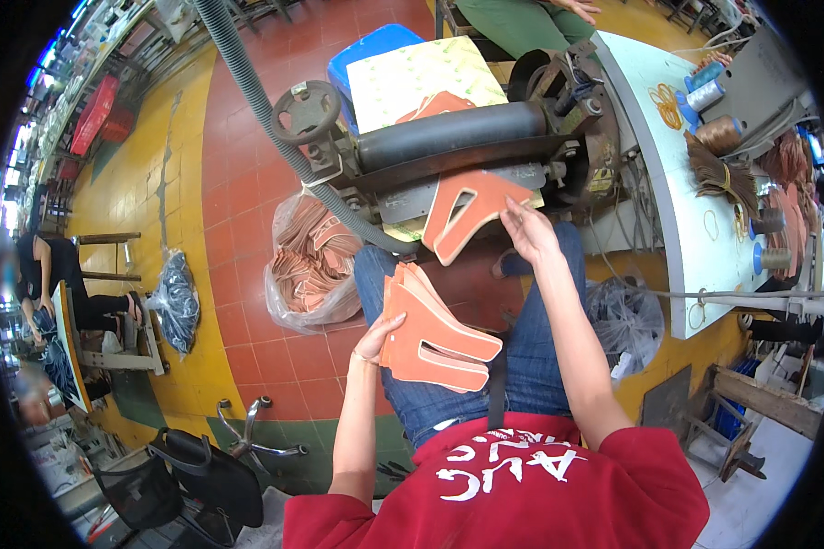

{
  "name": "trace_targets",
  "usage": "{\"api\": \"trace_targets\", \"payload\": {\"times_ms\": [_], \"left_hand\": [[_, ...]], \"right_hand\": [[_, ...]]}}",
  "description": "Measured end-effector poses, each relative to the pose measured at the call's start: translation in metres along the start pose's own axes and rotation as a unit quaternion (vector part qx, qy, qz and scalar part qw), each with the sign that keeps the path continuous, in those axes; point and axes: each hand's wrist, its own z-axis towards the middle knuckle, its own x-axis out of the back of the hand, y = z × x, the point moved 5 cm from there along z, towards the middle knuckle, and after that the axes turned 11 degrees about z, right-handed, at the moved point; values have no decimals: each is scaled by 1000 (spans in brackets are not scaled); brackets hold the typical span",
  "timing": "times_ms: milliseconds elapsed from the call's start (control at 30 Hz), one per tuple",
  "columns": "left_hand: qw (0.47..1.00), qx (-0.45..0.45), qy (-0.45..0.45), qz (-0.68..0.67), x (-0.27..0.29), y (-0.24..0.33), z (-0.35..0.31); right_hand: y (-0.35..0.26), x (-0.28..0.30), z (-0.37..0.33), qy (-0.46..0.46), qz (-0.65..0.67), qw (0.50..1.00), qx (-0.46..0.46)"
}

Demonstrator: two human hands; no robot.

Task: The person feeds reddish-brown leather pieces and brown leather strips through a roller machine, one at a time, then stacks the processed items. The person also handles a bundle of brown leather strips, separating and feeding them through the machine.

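My left hand (378,339) grips a stack of salmon-coloured leather cut pieces (428,309) above my lap. Each has pale edges, and the top one shows a slot-shaped cutout. With its fingers closed on the near right edge, my right hand (529,231) holds a single leather piece (458,240) of the same shape. The far part of that piece lies over the metal feed plate (401,203) of a roller machine, just below its dark roller (453,134). Past the roller, more salmon pieces (441,104) rest on a pale yellow printed board (421,69).
A clear plastic bag of leather pieces (313,261) stands on the red tiles at my left. Beside the machine, a grey hose (247,78) hangs near a handwheel (307,112). To the right stands a white table (655,137) with thread spools (705,94). Another person's green trousers (522,23) show beyond the machine.
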Motion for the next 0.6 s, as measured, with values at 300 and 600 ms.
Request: {"api": "trace_targets", "payload": {"times_ms": [300, 600], "left_hand": [[997, 14, 1, -70, 4, -5, 2], [996, 38, -82, -13, -51, 32, 9]], "right_hand": [[7, -18, -81, 23, -311, 929, 199], [26, -72, -170, -196, -582, 755, 227]]}}
